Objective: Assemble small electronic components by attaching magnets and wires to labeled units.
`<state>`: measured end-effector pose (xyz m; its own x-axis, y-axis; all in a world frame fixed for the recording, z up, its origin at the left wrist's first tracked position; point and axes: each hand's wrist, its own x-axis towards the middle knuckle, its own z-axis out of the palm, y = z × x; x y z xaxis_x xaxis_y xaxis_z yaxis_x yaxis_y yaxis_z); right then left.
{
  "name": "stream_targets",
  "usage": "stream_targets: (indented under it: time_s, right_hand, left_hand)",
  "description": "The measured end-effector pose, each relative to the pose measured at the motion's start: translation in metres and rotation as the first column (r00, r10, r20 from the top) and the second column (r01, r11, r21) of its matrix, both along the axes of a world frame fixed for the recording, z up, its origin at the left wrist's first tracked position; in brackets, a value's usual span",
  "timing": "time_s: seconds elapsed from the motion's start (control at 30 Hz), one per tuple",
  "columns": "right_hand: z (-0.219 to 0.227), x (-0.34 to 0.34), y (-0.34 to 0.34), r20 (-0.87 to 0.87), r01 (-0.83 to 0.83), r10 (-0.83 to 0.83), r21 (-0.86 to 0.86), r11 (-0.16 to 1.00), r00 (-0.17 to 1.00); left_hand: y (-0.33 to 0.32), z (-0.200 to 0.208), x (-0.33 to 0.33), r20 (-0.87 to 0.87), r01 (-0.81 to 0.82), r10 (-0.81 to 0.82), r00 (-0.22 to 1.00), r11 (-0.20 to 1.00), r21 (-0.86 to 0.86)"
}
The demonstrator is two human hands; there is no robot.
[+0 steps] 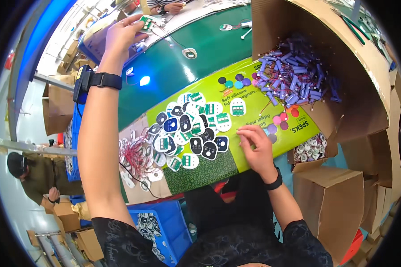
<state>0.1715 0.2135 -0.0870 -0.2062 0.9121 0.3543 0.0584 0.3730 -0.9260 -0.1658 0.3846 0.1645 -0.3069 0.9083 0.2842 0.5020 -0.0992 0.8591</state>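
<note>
My left hand (122, 35) is stretched far forward over the green belt. Its fingers and thumb pinch a white casing with a green circuit board (148, 24), from which thin wires trail. Lower down, my right hand (257, 149) hovers over the yellow-green printed sheet, fingers loosely bent and apart from the thumb, with nothing visible between them. To its left lies a heap of rounded white casings (189, 124), some showing green boards and others dark faces. One single casing (238, 107) lies apart, just above my right hand.
Purple wired cylinders (294, 73) fill a tipped cardboard box (356, 84) at right. Red wires (136, 151) bunch at the heap's left. Another casing (189, 54) lies on the green belt (165, 71). A blue bin (173, 231) stands below. Across the belt shows another person's hand (173, 7).
</note>
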Motion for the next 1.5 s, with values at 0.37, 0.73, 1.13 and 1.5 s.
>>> stream_targets:
  time_s: [0.37, 0.73, 1.13, 1.5]
  right_hand:
    - [0.006, 0.000, 0.006, 0.020, -0.023, 0.022, 0.051, 0.998, 1.000]
    - [0.007, 0.002, 0.008, 0.013, -0.053, 0.053, 0.044, 0.998, 0.999]
    - [0.006, 0.001, 0.011, 0.050, -0.042, 0.041, 0.016, 0.999, 0.998]
    - [0.004, -0.001, 0.004, 0.102, -0.042, 0.045, -0.031, 0.999, 0.994]
  left_hand:
    - [0.034, 0.005, -0.015, -0.218, -0.020, 0.005, 0.976, 0.998, -0.066]
    - [0.078, -0.002, -0.051, -0.168, -0.156, 0.165, 0.972, 0.986, 0.064]
    - [0.113, -0.128, -0.043, 0.361, -0.307, 0.284, 0.888, 0.952, 0.008]
    - [0.047, -0.195, -0.065, 0.038, -0.285, 0.353, 0.935, 0.809, -0.514]
